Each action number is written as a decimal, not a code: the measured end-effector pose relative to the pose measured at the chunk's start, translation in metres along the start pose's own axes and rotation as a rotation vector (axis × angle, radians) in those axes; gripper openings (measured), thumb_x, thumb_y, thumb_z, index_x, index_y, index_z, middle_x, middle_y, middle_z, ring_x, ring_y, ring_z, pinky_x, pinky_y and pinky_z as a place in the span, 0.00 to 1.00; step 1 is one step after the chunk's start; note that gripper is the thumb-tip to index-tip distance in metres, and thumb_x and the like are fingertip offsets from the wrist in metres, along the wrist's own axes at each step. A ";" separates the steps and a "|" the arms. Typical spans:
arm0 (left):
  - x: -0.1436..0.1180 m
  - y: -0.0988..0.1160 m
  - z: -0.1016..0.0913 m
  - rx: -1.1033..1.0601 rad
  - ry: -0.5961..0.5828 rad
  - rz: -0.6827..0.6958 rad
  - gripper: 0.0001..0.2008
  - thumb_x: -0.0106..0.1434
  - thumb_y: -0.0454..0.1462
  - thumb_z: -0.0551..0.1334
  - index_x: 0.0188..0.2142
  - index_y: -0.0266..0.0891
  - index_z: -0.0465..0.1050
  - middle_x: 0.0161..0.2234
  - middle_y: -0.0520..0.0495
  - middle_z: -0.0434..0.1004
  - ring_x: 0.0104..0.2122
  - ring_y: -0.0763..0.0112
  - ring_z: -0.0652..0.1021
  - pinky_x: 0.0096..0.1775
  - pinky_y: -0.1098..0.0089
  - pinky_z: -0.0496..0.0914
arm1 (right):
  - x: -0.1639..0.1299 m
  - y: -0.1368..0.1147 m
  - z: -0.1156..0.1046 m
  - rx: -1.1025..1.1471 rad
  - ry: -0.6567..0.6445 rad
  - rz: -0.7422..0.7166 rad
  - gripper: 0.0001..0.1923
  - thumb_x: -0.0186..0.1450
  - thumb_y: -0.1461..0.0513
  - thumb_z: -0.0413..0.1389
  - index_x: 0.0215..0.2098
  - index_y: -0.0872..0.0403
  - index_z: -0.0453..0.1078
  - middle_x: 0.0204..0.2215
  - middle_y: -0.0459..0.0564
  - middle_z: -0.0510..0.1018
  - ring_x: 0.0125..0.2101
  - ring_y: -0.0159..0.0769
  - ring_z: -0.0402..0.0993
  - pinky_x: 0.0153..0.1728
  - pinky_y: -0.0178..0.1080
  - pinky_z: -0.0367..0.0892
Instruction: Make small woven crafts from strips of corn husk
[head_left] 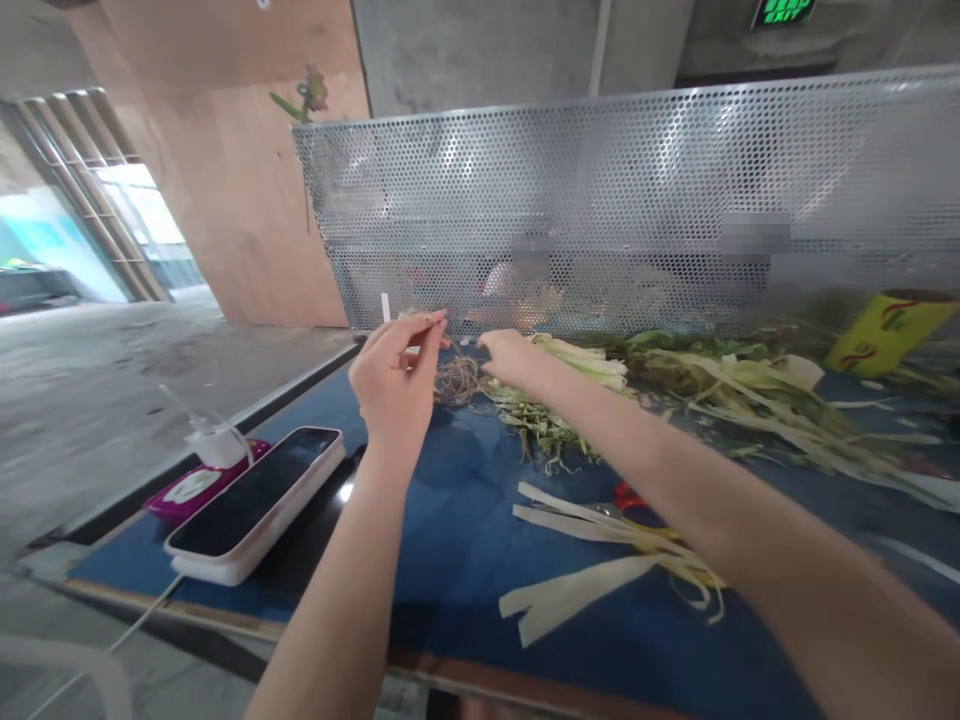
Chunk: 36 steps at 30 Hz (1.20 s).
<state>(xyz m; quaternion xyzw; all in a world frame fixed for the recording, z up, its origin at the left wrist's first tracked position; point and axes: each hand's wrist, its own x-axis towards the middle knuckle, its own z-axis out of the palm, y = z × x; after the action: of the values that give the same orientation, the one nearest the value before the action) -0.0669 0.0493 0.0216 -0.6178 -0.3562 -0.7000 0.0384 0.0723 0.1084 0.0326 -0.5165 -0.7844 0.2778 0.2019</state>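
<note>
The person's left hand (394, 372) is raised near the middle of the frame, its fingertips drawn together in a pinch (whether a strand is caught between them cannot be told). The right hand (514, 357) reaches in from the lower right, fingers curled, just beside it; what it grips, if anything, is hidden. Below and between the two hands, at the centre of the frame, a loose tangle of brown twine (457, 383) lies on the blue table (457, 520). Leafy green stems (551, 425) lie just right of the twine, partly behind the right forearm.

The clearest writing is on the green sign (784, 10) at the upper right, which reads "EXIT" beneath characters cut by the frame's edge. At the right, a yellow roll (889, 330) carries red markings too blurred to read. A phone (259, 495) with a dark screen lies at the lower left, beside a magenta socket block (174, 497); no brand can be made out on either. Pale flat strips (577, 590) spread across the lower right.
</note>
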 end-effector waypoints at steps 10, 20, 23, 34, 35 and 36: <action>-0.005 0.006 0.005 0.002 -0.149 0.092 0.08 0.58 0.35 0.58 0.35 0.38 0.75 0.31 0.49 0.75 0.25 0.77 0.76 0.25 0.76 0.71 | -0.188 0.088 -0.022 -0.515 -0.130 0.161 0.11 0.54 0.64 0.55 0.36 0.57 0.71 0.31 0.53 0.75 0.30 0.37 0.72 0.28 0.34 0.63; -0.007 0.000 0.009 0.063 -0.190 0.174 0.09 0.59 0.36 0.57 0.35 0.39 0.75 0.31 0.48 0.76 0.25 0.76 0.74 0.27 0.75 0.71 | -0.213 0.104 -0.016 -0.855 -0.054 -0.003 0.11 0.55 0.71 0.51 0.31 0.56 0.72 0.27 0.53 0.75 0.31 0.38 0.70 0.30 0.35 0.60; -0.007 0.000 0.009 0.056 -0.192 0.187 0.09 0.59 0.36 0.56 0.35 0.39 0.75 0.31 0.48 0.76 0.25 0.77 0.75 0.27 0.75 0.70 | -0.211 0.103 -0.018 -0.978 0.018 -0.045 0.09 0.52 0.72 0.52 0.27 0.58 0.72 0.25 0.54 0.74 0.32 0.41 0.68 0.31 0.37 0.59; -0.007 0.002 0.008 0.015 -0.185 0.118 0.09 0.58 0.36 0.58 0.36 0.38 0.75 0.31 0.48 0.75 0.26 0.77 0.75 0.26 0.76 0.70 | -0.205 0.098 -0.062 -1.397 0.420 -0.117 0.14 0.61 0.69 0.42 0.31 0.60 0.69 0.29 0.61 0.72 0.33 0.46 0.64 0.34 0.43 0.56; -0.007 0.002 0.007 0.006 -0.185 0.101 0.09 0.58 0.36 0.58 0.36 0.39 0.75 0.32 0.48 0.76 0.27 0.76 0.75 0.26 0.76 0.70 | -0.206 0.099 -0.064 -1.348 0.441 -0.078 0.13 0.61 0.67 0.43 0.32 0.60 0.69 0.30 0.61 0.72 0.34 0.47 0.64 0.35 0.44 0.57; -0.006 0.002 0.007 -0.003 -0.188 0.083 0.09 0.58 0.37 0.58 0.36 0.39 0.75 0.32 0.48 0.76 0.28 0.75 0.76 0.26 0.76 0.70 | -0.207 0.099 -0.064 -1.294 0.469 -0.031 0.13 0.61 0.65 0.43 0.34 0.61 0.69 0.31 0.61 0.72 0.35 0.47 0.64 0.35 0.44 0.58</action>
<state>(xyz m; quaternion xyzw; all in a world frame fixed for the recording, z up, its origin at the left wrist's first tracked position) -0.0584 0.0493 0.0168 -0.6949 -0.3314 -0.6373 0.0328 0.2596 -0.0368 0.0111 -0.5681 -0.7355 -0.3686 0.0210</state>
